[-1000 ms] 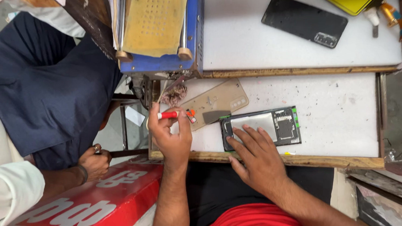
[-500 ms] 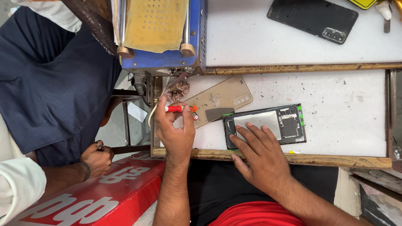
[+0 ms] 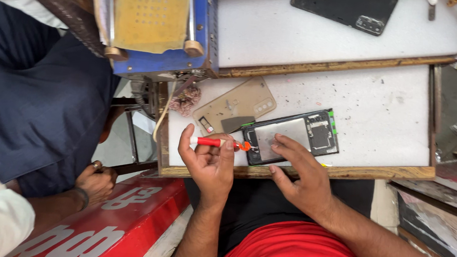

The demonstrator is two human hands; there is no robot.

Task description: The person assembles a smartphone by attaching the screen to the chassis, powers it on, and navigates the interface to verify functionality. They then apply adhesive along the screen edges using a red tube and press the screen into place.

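An opened phone (image 3: 302, 134) with its back removed lies on the white work surface (image 3: 377, 116), metal plate and circuit parts showing. My right hand (image 3: 294, 172) rests flat on its near end, fingers spread and pressing down. My left hand (image 3: 210, 162) grips a small red-handled screwdriver (image 3: 217, 142), its tip at the phone's left edge. A tan back cover (image 3: 235, 110) lies just beyond, beside the phone.
A blue machine (image 3: 166, 29) with a yellow perforated pad stands at the back left. A black phone (image 3: 347, 7) lies on the upper shelf. Another person in dark blue sits at the left, their hand (image 3: 96, 178) near a red box (image 3: 106, 221). A wooden rim (image 3: 342, 171) edges the bench.
The view has drifted slightly. My left hand has brought the screwdriver a little closer to the phone's left edge. My right hand stays on the phone.
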